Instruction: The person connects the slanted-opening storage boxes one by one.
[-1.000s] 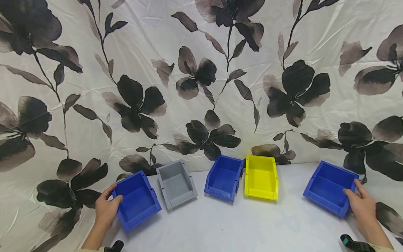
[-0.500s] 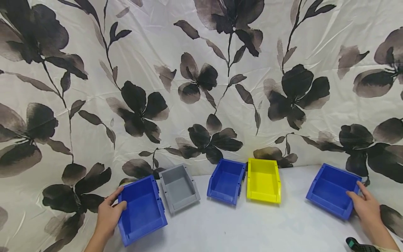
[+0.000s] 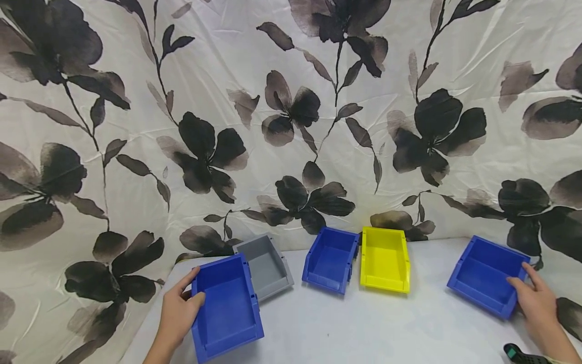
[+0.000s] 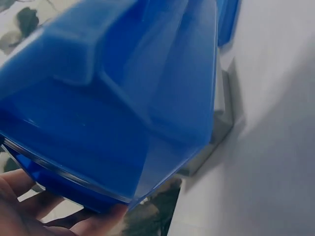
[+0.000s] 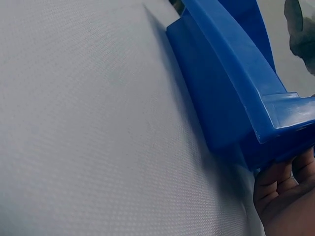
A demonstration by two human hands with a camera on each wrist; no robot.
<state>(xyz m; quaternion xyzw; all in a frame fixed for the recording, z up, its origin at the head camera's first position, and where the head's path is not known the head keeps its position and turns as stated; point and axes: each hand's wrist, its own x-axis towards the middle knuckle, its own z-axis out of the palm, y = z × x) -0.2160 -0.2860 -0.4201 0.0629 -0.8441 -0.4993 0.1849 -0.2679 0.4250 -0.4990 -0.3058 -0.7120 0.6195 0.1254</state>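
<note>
At the left of the head view, my left hand [image 3: 179, 311] grips the left wall of a blue storage bin [image 3: 227, 308], thumb inside and fingers outside. That bin is tilted and overlaps the lower left of a grey bin [image 3: 265, 268]. In the left wrist view the blue bin [image 4: 123, 108] fills much of the picture, with fingers [image 4: 98, 221] along its edge. Over on the far right, my right hand [image 3: 538, 303] pinches the right wall of another blue bin [image 3: 488, 275]. The right wrist view shows this bin [image 5: 216, 83] low over the white surface.
Between the two held bins, a third blue bin [image 3: 331, 260] and a yellow bin [image 3: 385, 260] stand side by side near the back of the white table [image 3: 364, 328]. A floral-patterned cloth [image 3: 291, 126] hangs behind the table and down its left side.
My left hand has brought its blue bin rightward and nearer to me, so it now overlaps the grey bin in view. The right hand keeps its hold, with little movement.
</note>
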